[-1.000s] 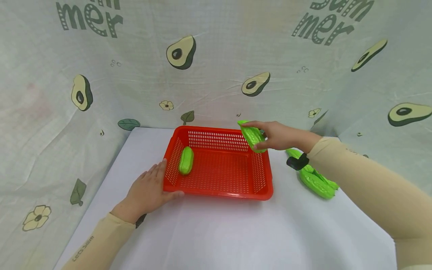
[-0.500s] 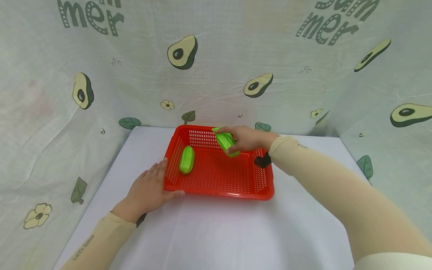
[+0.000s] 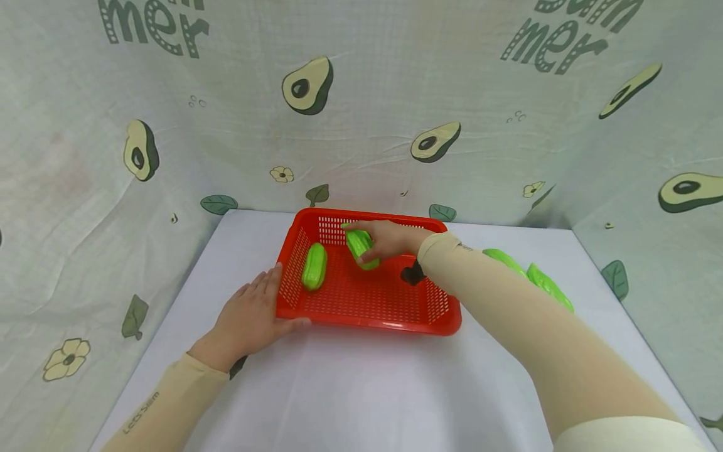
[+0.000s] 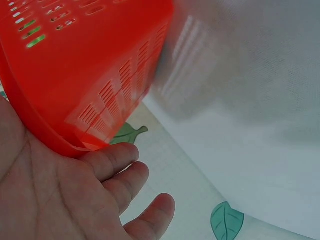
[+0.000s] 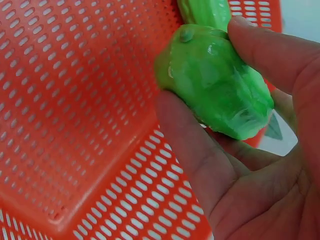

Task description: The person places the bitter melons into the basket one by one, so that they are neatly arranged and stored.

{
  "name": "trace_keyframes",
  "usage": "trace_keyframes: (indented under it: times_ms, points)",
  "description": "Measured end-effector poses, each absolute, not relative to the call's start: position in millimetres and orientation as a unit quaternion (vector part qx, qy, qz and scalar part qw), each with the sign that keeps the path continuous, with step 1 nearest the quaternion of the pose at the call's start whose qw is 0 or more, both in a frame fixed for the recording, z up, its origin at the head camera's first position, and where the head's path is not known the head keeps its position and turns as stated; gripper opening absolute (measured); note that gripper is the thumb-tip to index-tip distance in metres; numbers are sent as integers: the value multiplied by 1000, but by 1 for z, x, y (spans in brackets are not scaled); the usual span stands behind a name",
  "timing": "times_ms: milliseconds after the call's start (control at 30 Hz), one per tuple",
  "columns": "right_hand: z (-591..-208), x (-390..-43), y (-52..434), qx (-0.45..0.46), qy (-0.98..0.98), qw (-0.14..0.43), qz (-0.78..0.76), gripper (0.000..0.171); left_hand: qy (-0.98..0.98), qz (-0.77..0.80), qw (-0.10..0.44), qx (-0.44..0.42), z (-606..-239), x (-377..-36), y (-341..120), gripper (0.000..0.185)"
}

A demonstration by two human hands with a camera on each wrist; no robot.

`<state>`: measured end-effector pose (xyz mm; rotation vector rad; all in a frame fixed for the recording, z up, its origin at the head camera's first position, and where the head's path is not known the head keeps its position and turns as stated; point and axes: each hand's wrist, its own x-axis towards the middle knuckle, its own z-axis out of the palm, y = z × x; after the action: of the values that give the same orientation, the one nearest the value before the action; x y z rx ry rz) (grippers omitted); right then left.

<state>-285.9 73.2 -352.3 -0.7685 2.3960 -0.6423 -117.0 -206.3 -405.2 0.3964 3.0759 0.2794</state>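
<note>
Fingers of R hand (image 3: pixel 390 240) grip gourd (image 3: pixel 359 247), long axis tilted, over basket (image 3: pixel 367 326).

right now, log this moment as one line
left hand: rests flat against red basket corner | right hand: grips green vegetable inside basket | second green vegetable: lying in basket, left side
</note>
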Motion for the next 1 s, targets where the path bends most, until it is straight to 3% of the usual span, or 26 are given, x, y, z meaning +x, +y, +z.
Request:
trace_keyframes:
  times_ms: [433,733,1000]
  points:
    - [-370,-282,54,-304,872,291,-250,80,988,89,13,127,-407,-117,-209,121]
    - [-378,-282,47,-317,880,274,-222,82,987,95,16,127,-404,-115,-210,120]
    - [-384,-279,41,-296,876,302,-231,83,986,95,9,135,-406,-114,-212,121]
